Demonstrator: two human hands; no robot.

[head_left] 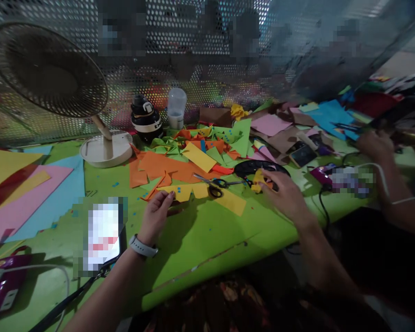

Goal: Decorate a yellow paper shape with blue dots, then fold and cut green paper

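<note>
My left hand (159, 208), with a pale band on its wrist, pinches the left end of a yellow paper strip (184, 192) that has a notched lower edge and small blue marks. The fingers of my right hand (286, 194) close on a small yellow object (257, 180); its kind is unclear, as the fingers partly cover it. Just behind that hand lies a round black dish (244, 168). Between my hands rest scissors (216, 191) with dark handles, beside a flat yellow paper piece (231, 203). Orange paper (173, 165) spreads behind the strip.
A fan (105, 150) stands back left, near a black bottle (148, 122) and a clear bottle (176, 108). A phone (103, 235) lies by my left forearm. Purple power strips (12, 281) sit at both sides. Another person's hand (376, 145) is at the right.
</note>
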